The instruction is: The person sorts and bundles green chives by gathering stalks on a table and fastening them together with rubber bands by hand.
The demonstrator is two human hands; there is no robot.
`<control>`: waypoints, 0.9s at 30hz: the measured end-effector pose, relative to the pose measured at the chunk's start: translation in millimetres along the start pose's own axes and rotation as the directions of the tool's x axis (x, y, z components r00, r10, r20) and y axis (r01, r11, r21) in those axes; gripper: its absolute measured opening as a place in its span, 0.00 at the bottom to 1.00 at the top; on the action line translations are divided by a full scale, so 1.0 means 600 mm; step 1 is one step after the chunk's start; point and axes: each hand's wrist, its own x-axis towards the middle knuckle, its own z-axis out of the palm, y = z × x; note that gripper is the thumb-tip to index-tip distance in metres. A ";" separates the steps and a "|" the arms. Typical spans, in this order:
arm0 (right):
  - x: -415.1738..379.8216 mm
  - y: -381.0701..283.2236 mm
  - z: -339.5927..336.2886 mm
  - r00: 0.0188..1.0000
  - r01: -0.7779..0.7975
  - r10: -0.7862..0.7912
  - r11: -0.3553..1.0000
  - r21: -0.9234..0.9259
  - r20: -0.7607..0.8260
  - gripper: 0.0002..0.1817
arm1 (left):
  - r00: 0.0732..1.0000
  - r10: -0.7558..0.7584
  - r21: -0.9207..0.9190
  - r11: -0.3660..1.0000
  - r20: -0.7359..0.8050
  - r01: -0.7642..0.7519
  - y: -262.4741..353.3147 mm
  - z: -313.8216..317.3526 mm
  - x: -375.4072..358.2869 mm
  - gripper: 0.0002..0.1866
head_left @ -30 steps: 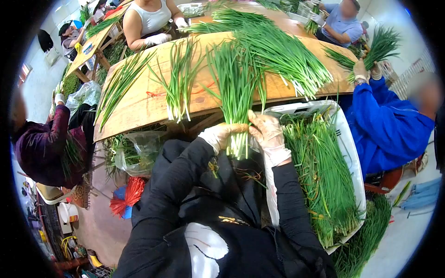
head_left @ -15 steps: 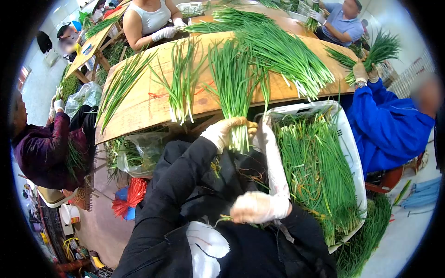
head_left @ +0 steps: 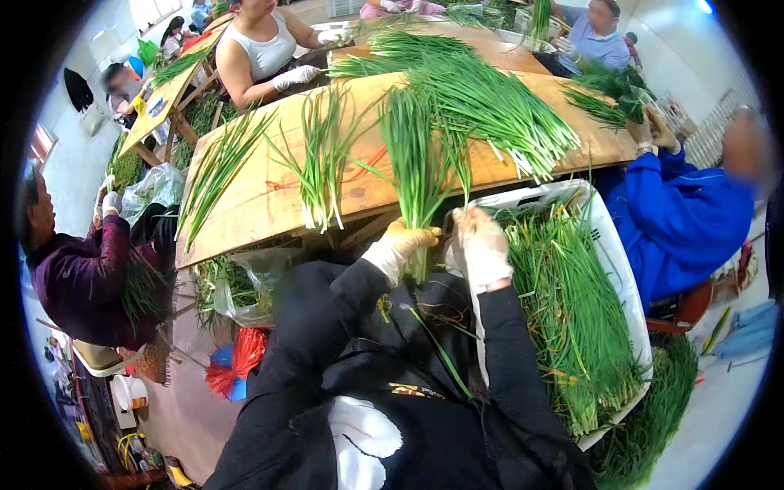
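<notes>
My left hand (head_left: 400, 247), in a pale glove, is closed round the white stems of a bunch of green stalks (head_left: 411, 155) whose tops rest on the wooden table (head_left: 237, 180). Close by on the right, my right hand (head_left: 482, 245), gloved too, has its fingers pressed together near the edge of the white crate; what they hold, if anything, is too small to tell. Smaller bunches (head_left: 320, 163) lie left of the held one, and a large pile (head_left: 490, 106) lies behind it.
A white crate (head_left: 625, 269) full of stalks stands at my right. Beyond it sits a person in blue (head_left: 678, 220); another in purple (head_left: 86, 278) is at the left. Red strands (head_left: 245, 359) hang at lower left. Other people work across the table.
My right hand has moved up from near my lap to beside my left hand. A loose stalk now lies across my lap. My left hand still grips the bunch.
</notes>
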 end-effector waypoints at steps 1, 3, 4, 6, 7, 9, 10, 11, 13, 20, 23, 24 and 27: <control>0.015 0.007 -0.004 0.993 -0.021 0.012 0.997 -0.073 -0.115 0.36 | 0.999 0.012 -0.053 0.998 -0.041 -0.014 0.003 0.003 -0.001 0.17; 0.055 0.027 0.007 0.992 -0.020 -0.017 0.957 -0.289 -0.122 0.28 | 1.000 -0.018 -0.147 0.989 0.024 0.021 0.021 0.004 -0.010 0.16; 0.068 0.033 0.014 0.998 0.013 -0.032 0.956 -0.293 -0.062 0.25 | 0.993 0.012 -0.138 0.990 0.117 0.004 0.015 -0.007 0.002 0.16; 0.091 0.050 0.033 0.998 -0.008 -0.009 0.964 -0.267 -0.063 0.15 | 0.991 -0.020 -0.188 0.981 0.135 0.045 0.027 -0.002 -0.004 0.16; 0.084 0.038 0.022 0.998 -0.009 -0.009 0.964 -0.266 -0.065 0.15 | 0.987 -0.049 -0.240 0.967 0.152 0.085 0.033 -0.001 -0.005 0.17; 0.048 -0.006 -0.010 0.979 -0.190 0.177 0.974 0.124 0.104 0.09 | 0.980 -0.068 -0.307 0.944 0.185 0.123 0.012 -0.016 0.016 0.17; 0.025 -0.014 -0.009 0.967 -0.218 0.159 0.924 0.315 0.201 0.04 | 0.979 -0.102 -0.341 0.926 0.178 0.159 0.004 -0.021 0.021 0.17; 0.011 -0.006 0.005 0.980 -0.089 0.005 0.908 0.410 0.200 0.06 | 0.975 -0.137 -0.374 0.907 0.173 0.194 0.003 -0.020 0.019 0.17; -0.027 -0.004 0.017 0.965 -0.125 -0.027 0.828 0.547 0.262 0.07 | 0.989 -0.137 -0.352 0.925 0.049 0.145 -0.004 -0.014 0.014 0.18; -0.048 0.020 0.051 0.927 -0.214 -0.099 0.653 0.727 0.362 0.09 | 0.938 -0.249 -0.252 0.917 0.242 0.308 -0.017 -0.021 0.018 0.16; -0.031 0.025 0.066 0.957 -0.072 -0.092 0.846 0.529 0.276 0.12 | 0.946 -0.267 -0.307 0.899 0.185 0.313 -0.030 -0.019 0.018 0.15; -0.033 0.023 0.068 0.956 -0.071 -0.095 0.846 0.529 0.279 0.12 | 0.947 -0.265 -0.309 0.899 0.181 0.311 -0.031 -0.020 0.017 0.15; -0.062 0.012 0.063 0.850 0.500 -0.489 0.866 0.007 -0.198 0.08 | 0.976 -0.205 -0.301 0.928 0.077 0.218 -0.016 -0.009 0.006 0.15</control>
